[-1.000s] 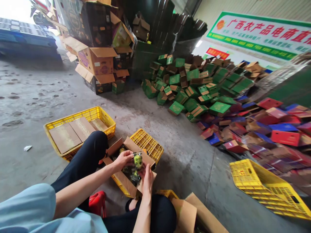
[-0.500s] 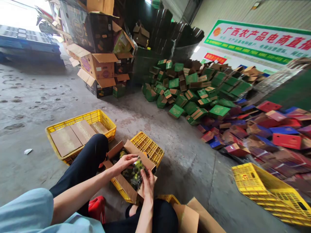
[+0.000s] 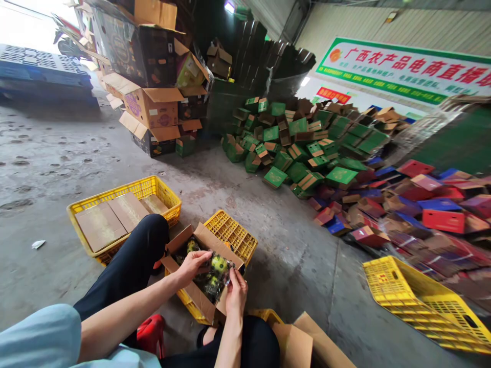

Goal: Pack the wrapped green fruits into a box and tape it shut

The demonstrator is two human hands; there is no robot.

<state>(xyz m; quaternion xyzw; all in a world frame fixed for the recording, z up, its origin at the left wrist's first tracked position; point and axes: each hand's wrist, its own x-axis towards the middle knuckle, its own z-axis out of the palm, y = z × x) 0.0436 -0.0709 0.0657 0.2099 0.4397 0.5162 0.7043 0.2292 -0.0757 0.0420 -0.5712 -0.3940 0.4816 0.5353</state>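
Over an open cardboard box [image 3: 205,307] I hold a round yellow-green fruit in clear, dark-spotted plastic wrap [image 3: 219,263]. My left hand [image 3: 194,267] pinches the wrap at its left side, with thumb and fingers closed. On the opposite side, my right hand [image 3: 235,291] grips the wrap's edge between thumb and fingertips. Inside the box, more wrapped fruit [image 3: 192,245] shows behind my left hand, and another wrapped piece [image 3: 213,284] lies below the held one. The exact kind of fruit cannot be made out. The box's flaps stand open, and it rests on a yellow crate [image 3: 187,302].
An upturned yellow crate [image 3: 233,236] is just beyond the box. To the left, a yellow crate [image 3: 174,202] holds closed cartons [image 3: 103,225]. Another crate [image 3: 395,289] lies at right. Heaped green boxes [image 3: 275,176] and red boxes [image 3: 443,221] cover the floor behind.
My hands have moved slightly apart, and the held fruit shows more fully between them. The fingers of my left hand now pinch the wrap's left side. The view has shifted a little.
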